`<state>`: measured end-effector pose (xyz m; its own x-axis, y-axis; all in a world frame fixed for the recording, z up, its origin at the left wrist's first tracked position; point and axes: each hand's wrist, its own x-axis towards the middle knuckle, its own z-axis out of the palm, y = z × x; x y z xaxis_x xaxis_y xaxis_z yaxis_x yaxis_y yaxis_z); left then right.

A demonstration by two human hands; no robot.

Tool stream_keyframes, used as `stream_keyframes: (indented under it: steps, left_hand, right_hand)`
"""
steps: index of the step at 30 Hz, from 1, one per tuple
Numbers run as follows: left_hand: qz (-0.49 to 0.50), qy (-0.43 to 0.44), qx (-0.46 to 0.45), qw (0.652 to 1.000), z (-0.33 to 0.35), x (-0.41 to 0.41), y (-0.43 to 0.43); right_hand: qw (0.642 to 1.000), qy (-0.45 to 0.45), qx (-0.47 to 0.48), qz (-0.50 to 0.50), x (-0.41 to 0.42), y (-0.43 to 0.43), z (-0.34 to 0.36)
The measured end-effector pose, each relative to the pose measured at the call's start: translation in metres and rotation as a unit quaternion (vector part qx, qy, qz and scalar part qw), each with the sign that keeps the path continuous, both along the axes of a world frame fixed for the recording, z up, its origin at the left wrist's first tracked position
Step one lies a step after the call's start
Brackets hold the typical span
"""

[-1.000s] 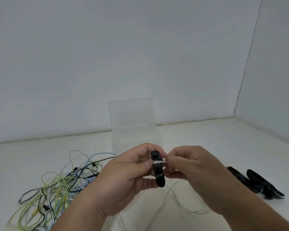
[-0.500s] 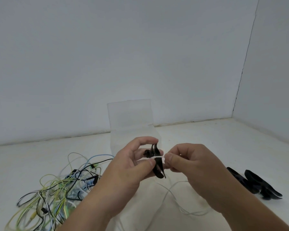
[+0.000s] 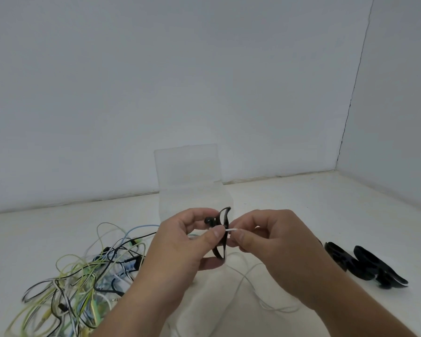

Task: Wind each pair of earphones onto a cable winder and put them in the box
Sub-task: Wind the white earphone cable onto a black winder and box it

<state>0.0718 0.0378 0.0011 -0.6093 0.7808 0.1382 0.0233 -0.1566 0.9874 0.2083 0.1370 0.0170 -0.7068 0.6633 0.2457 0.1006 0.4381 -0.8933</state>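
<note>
- Since a second ago the winder point(image 3: 225, 222) has turned in the left hand point(image 3: 180, 246), from facing the camera to edge-on, with its two black flaps now spread; the right hand point(image 3: 272, 242) has drawn the white cable point(image 3: 232, 230) out a little to the side.
- The left hand grips the winder, thumb across its front and fingers curled behind it.
- The right hand pinches the white cable just beside the winder, thumb against forefinger; the short stretch between the hands looks taut.
- The rest of the cable trails loosely over the table point(image 3: 289, 203) below the hands.
- To wind well, I would keep that pull light and even, lay each turn in the waist between the flaps, and let the slack feed up without snagging.
- A small dark round part shows left of the winder; I cannot tell what it is.
- Count: one winder in hand, one white cable on it.
- One clear box point(image 3: 187, 166) stands behind the hands with its lid up, and nothing shows in it.
- At least two spare winders point(image 3: 365, 263) lie overlapping to the right.
- One pile of earphones point(image 3: 83, 276) lies to the left in green, black, blue and white, too tangled to count.
</note>
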Motion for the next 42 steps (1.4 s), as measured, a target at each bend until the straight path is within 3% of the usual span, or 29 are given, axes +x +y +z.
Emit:
stream_keyframes:
  steps: [7, 19, 35, 42]
  left_hand:
    - [-0.042, -0.087, -0.021, 0.995, -0.001, -0.002, 0.001]
    - [-0.097, -0.001, -0.068, 0.993, 0.0, 0.002, -0.003]
    - [-0.187, 0.004, -0.068, 0.98, 0.006, 0.004, -0.008]
    - [-0.184, -0.016, -0.028, 0.982, 0.007, -0.001, -0.008]
  right_hand:
    - [0.999, 0.004, 0.042, -0.017, 0.005, 0.009, 0.0]
    - [0.987, 0.044, 0.118, -0.104, 0.005, 0.008, 0.003]
    - [0.989, 0.079, -0.12, -0.027, 0.004, 0.007, 0.007]
    - [0.991, -0.015, -0.129, -0.018, 0.004, 0.015, -0.004]
